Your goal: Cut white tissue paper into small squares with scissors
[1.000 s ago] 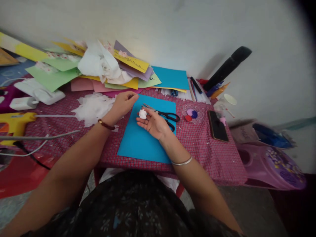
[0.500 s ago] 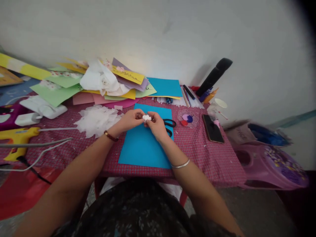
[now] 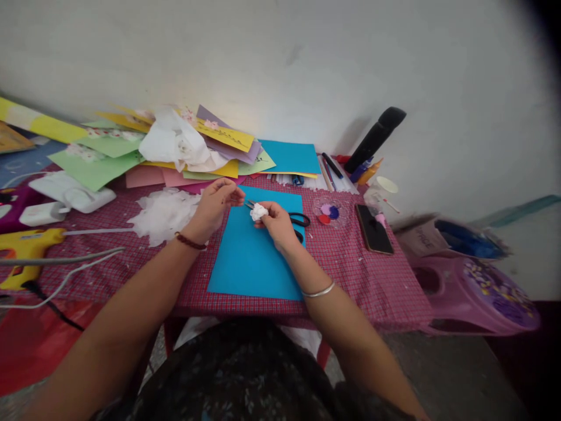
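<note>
Over a blue sheet [image 3: 254, 260], my right hand [image 3: 276, 224] pinches a small crumpled white piece [image 3: 259, 211]. The metal tips of the scissors [image 3: 300, 220] seem to show just left of that piece, though what links them to the black handles is hidden by my hand. My left hand [image 3: 215, 204] is raised to the left of the white piece, apart from it, with its fingers bent and parted and nothing seen between them. Beside my left hand lies a pile of thin white pieces [image 3: 162, 216] on the checked cloth.
Coloured cards [image 3: 105, 164] and white tissue [image 3: 175, 140] lie at the back left. A yellow glue gun [image 3: 33, 245] with cables is at the left. To the right are a paint palette [image 3: 331, 211], a phone [image 3: 374, 228] and a small cup [image 3: 387, 185].
My left hand has let go of the white piece and moved up and left. Metal tips now show beside the piece, which stays in my right hand. The view has shifted slightly.
</note>
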`<state>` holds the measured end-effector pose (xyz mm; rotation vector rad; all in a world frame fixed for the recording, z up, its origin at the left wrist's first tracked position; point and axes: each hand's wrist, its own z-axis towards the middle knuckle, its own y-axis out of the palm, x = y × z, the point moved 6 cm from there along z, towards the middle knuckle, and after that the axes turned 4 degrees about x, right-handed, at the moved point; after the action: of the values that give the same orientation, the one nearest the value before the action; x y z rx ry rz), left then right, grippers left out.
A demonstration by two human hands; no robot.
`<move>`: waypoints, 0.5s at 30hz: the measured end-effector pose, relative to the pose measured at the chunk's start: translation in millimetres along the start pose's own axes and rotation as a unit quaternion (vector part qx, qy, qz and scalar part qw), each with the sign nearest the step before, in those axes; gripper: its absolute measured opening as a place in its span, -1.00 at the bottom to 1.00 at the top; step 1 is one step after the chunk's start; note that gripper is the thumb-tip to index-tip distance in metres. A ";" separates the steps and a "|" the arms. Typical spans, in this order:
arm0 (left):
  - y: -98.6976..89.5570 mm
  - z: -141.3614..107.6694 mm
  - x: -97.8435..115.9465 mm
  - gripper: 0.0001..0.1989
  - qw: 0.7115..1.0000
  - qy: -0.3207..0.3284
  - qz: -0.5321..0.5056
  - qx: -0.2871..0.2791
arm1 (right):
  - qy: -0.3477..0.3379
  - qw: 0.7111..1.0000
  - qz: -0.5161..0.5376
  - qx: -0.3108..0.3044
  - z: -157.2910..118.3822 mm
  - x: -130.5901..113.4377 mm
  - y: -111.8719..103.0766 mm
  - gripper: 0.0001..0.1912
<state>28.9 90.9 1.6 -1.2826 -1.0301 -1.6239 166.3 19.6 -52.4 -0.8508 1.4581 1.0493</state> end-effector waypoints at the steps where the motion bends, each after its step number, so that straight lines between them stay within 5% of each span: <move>1: 0.0 0.1 -0.1 -0.83 1.000 0.000 0.007 -0.002 | -0.001 1.000 -0.001 0.003 0.2 0.3 -0.1 -0.75; 7: 16.3 -7.7 -9.7 -0.88 0.992 0.003 0.109 -0.056 | -0.012 1.000 -0.004 0.006 -0.3 -1.8 0.2 -0.70; 15: 10.6 -6.2 -1.4 -0.81 0.995 0.003 -0.089 0.040 | 0.024 1.000 0.002 0.002 -2.1 -4.3 -0.8 -0.80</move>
<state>37.0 81.6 0.5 -1.1597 -1.2236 -1.6991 167.0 17.3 -48.3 -0.8760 1.5019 1.0351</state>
